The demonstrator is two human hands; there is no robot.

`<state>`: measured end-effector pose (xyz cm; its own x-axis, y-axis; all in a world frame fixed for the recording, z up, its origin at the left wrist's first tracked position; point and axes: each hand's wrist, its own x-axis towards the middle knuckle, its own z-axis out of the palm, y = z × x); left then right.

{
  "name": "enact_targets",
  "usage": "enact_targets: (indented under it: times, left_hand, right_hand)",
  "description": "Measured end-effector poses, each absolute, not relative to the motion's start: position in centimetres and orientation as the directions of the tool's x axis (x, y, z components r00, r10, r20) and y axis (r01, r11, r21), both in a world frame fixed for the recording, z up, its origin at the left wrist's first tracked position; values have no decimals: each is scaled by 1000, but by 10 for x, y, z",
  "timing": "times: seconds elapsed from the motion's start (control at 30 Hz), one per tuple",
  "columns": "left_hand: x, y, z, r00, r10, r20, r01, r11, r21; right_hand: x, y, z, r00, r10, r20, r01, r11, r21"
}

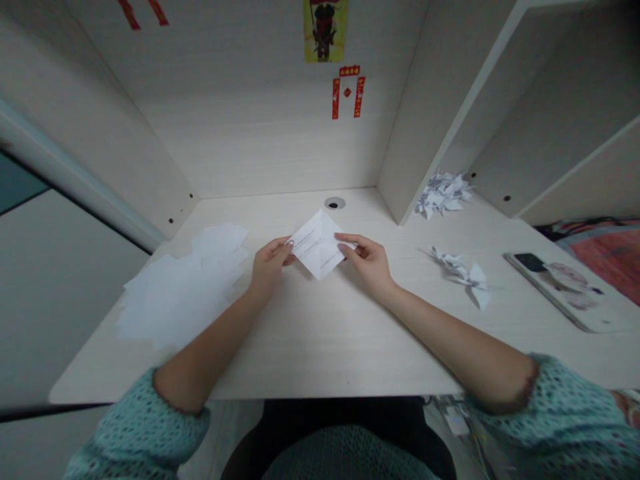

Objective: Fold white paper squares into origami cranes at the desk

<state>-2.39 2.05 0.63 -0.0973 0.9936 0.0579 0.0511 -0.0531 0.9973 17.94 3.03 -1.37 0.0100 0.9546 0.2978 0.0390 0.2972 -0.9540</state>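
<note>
Between my hands is a white square sheet of paper (pixel 320 245), turned like a diamond, with printed lines and a crease down its middle. My left hand (pixel 273 263) pinches its left corner, thumb on top. At the opposite corner my right hand (pixel 367 262) grips the paper between thumb and fingers. The sheet is held just over the desk; whether its lower tip touches the surface I cannot tell. To the left of my left hand lies a spread pile of white paper sheets (pixel 185 287). Several folded paper pieces (pixel 460 272) lie right of my right hand.
A heap of folded white papers (pixel 443 193) sits at the back right, beyond an upright panel (pixel 417 147). A phone (pixel 565 287) lies at the right on the desk (pixel 320 353). Behind the paper is a round cable hole (pixel 335 203). Red stickers (pixel 349 92) mark the back wall.
</note>
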Motion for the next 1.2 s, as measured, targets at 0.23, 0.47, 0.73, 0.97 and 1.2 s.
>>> enact_targets:
  times: [0.23,0.47,0.73,0.97,1.2]
  left_hand:
    - [-31,26,1,-119,985,124,194,-99,976]
    - [-37,30,12,-146,963,227,318,-171,932]
    - [-38,30,14,-60,983,171,321,-143,936]
    - [-35,26,8,33,990,140,341,-143,929]
    - [-32,21,14,22,988,152,267,-152,952]
  right_hand:
    - [179,26,-9,-168,939,300,-48,296,-954]
    - [183,26,-11,-465,776,426,91,520,-849]
    - [182,27,-13,-356,826,437,55,485,-873]
    - [174,27,-8,-153,953,263,-151,240,-959]
    - [174,29,-10,-37,992,119,-206,109,-973]
